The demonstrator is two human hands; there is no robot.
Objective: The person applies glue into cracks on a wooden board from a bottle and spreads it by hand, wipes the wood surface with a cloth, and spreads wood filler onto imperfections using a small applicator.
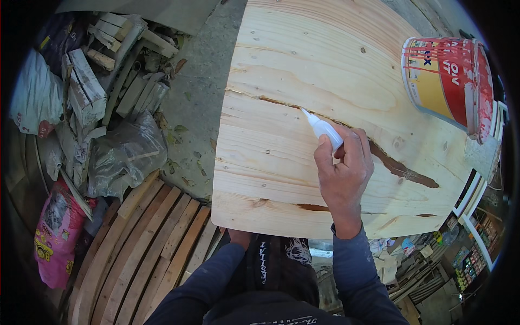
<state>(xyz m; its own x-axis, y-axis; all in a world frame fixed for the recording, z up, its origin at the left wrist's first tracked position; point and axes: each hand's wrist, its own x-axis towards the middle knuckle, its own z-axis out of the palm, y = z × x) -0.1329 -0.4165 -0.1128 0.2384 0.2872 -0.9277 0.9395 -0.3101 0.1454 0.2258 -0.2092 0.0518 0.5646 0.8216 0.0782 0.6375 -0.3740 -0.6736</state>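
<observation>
1. A small white squeeze bottle (326, 132) is held over a pale wooden panel (276, 157) by the right hand (346, 157), its body grasped between thumb and bent fingers
2. The bottle is tilted, its long axis set diagonally across the panel; the narrow nozzle (308, 115) is pointed toward the far left, the base toward the near right
3. The nozzle tip is placed at a long crack (403, 168) that is run slantwise along the grain; whether the wood is touched cannot be told
4. The middle of the crack is partly covered by the right hand, while its wide, brown right end is left in view
5. The left hand (240, 238) is seen at the panel's near edge, its fingers hidden by the wood, so their state cannot be told
6. The panel's right side is partly blocked from view by a red and yellow paint bucket (441, 81), streaked with red and well apart from the bottle
7. To the left, curved wooden boards (135, 252), a clear plastic bag (128, 154), a pink bag (57, 235) and scrap wood (86, 86) are piled on the ground
</observation>
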